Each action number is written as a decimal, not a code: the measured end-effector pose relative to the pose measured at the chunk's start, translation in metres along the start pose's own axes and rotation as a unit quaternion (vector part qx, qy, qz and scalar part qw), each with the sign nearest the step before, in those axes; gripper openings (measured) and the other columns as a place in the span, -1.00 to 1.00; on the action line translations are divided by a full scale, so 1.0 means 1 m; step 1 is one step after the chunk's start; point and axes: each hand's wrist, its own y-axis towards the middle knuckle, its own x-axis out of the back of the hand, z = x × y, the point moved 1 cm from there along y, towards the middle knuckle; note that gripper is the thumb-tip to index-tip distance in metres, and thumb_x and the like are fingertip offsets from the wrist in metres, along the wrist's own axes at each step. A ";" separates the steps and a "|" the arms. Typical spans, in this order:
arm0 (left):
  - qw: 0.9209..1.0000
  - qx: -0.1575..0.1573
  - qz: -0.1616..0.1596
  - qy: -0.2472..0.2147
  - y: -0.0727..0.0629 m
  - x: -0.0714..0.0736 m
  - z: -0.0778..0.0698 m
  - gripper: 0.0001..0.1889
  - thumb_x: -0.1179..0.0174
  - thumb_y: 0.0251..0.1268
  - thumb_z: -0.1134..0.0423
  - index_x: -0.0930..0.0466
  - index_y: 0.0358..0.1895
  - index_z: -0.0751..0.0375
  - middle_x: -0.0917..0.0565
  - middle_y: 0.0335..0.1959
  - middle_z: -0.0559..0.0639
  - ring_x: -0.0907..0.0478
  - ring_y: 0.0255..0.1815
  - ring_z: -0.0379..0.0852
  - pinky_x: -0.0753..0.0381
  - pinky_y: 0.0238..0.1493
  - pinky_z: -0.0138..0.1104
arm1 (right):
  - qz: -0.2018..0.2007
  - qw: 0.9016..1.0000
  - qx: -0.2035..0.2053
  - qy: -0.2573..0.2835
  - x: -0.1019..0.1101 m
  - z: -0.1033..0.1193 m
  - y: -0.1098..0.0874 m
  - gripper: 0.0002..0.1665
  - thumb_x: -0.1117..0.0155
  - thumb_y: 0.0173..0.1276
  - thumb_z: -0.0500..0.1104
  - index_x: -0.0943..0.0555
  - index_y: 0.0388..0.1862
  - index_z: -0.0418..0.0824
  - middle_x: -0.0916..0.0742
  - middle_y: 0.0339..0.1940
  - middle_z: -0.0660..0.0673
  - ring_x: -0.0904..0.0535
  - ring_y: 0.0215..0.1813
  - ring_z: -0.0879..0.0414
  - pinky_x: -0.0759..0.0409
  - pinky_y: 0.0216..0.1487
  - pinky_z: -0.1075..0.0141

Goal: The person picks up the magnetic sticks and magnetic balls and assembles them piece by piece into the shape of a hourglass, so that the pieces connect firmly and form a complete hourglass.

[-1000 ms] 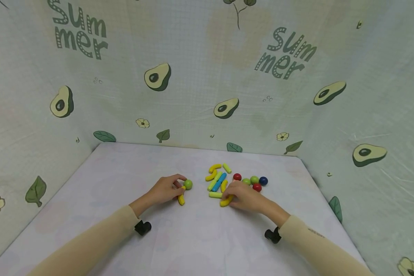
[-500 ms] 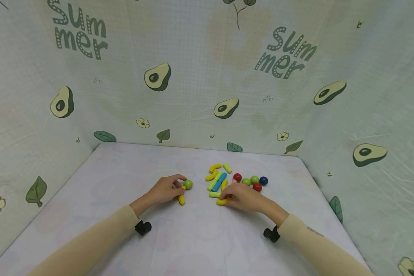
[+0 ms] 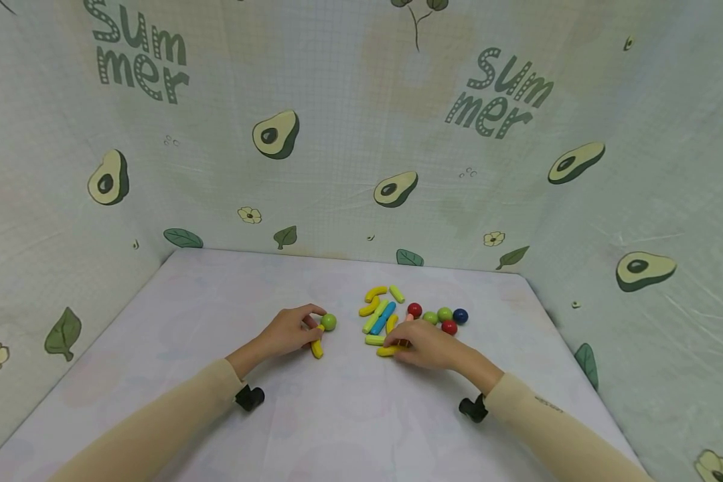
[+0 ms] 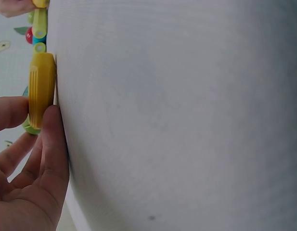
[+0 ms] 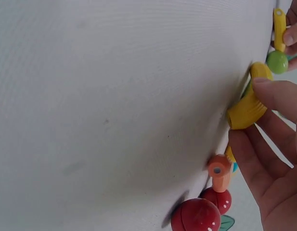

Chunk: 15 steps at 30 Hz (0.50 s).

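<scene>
My left hand (image 3: pixel 284 330) pinches a yellow curved toy rod (image 3: pixel 316 347) between thumb and fingers, low over the table. One end of that rod meets a green ball (image 3: pixel 329 322) beside my fingertips. Farther right, my right hand (image 3: pixel 426 344) grips another yellow curved rod (image 5: pixel 249 106), partly covered by the fingers in the head view. Just behind it lies a short light-green rod (image 3: pixel 373 340). An orange rod (image 5: pixel 220 174) is close to my right fingers in the right wrist view.
Beyond my right hand lie more yellow curved rods (image 3: pixel 369 306), a long light-green rod (image 3: pixel 375 316) and a blue rod (image 3: pixel 383 317). Red balls (image 3: pixel 414 309), green balls (image 3: pixel 444 314) and a dark blue ball (image 3: pixel 460 316) cluster to the right. A printed cloth (image 3: pixel 337 87) hangs behind the table.
My right hand has turned its yellow curved rod and shifted it slightly left and away from me; it barely moves in the last half second. My left hand stays in place.
</scene>
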 end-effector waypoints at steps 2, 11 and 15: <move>1.000 0.001 0.000 0.001 0.000 0.000 -0.001 -0.57 -0.36 0.46 0.21 -0.61 0.34 0.06 -0.72 -0.12 -0.03 -0.65 -0.43 -0.19 -0.67 -0.33 -0.31 | -0.002 1.000 -0.002 -0.003 0.000 0.000 -0.001 -0.73 -0.50 0.44 -0.21 -0.79 0.09 -0.09 -0.82 -0.01 0.11 -0.68 0.03 0.21 -0.70 0.18 0.24; 1.000 0.008 -0.001 -0.003 0.000 -0.001 -0.001 -0.58 -0.35 0.47 0.20 -0.61 0.33 0.05 -0.72 -0.11 -0.02 -0.65 -0.42 -0.18 -0.67 -0.32 -0.31 | -0.030 1.000 0.002 0.000 0.001 0.003 0.003 -0.73 -0.46 0.47 -0.22 -0.79 0.11 -0.13 -0.82 -0.03 0.07 -0.64 -0.09 0.14 -0.69 0.05 0.30; 1.000 0.012 -0.003 -0.003 0.000 -0.001 0.000 -0.58 -0.36 0.46 0.20 -0.61 0.33 0.05 -0.72 -0.11 -0.02 -0.65 -0.42 -0.18 -0.67 -0.32 -0.30 | -0.047 0.998 -0.012 0.032 0.003 0.008 0.011 -0.73 -0.42 0.49 -0.26 -0.78 0.13 -0.16 -0.82 -0.04 0.05 -0.63 -0.13 0.19 -0.70 -0.01 0.32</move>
